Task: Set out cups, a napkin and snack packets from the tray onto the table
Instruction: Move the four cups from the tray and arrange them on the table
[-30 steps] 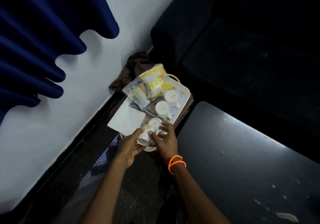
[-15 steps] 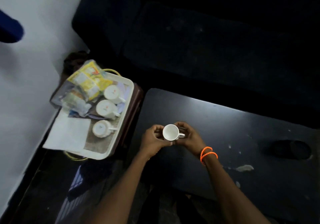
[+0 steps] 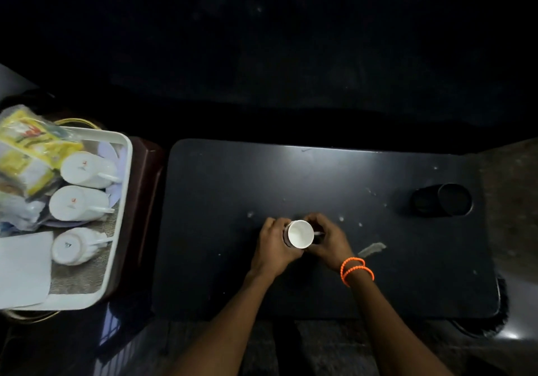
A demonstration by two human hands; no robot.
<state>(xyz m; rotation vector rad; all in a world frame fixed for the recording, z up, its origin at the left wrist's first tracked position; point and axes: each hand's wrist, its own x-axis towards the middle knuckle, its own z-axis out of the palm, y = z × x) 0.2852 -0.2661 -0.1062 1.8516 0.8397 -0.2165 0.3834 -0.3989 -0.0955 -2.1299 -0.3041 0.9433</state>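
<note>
While both hands meet over the middle of the dark surface [image 3: 233, 189], a white cup [image 3: 300, 234] sits upright between them, its open mouth facing the head camera. The left hand [image 3: 275, 249] wraps the cup's left side, its fingers [image 3: 269, 224] curled round the wall and pressed against it. The right hand [image 3: 329, 239] closes on the right side, its fingers [image 3: 316, 220] bent over the far edge and around the thin handle, which pokes out to the right between them. So the cup is clamped from both sides, with only its rim and pale inside showing; whether its base touches the surface cannot be told, since the hands hide it. Two orange bead bracelets [image 3: 356, 271] ring the right wrist.

Just beside the surface on the left, a white tray [image 3: 123, 201] holds three more white cups lying on their sides in a column: a far cup [image 3: 84, 169], a middle cup [image 3: 74, 202] and a near cup [image 3: 72, 246], handles pointing right. Yellow snack packets [image 3: 32, 143] are heaped at the tray's far left, touching the far cup. A white napkin [image 3: 23, 268] lies flat at the near left, just beside the near cup. Well apart, towards the right end of the surface, a black cylindrical container [image 3: 441, 199] lies tipped on its side.
</note>
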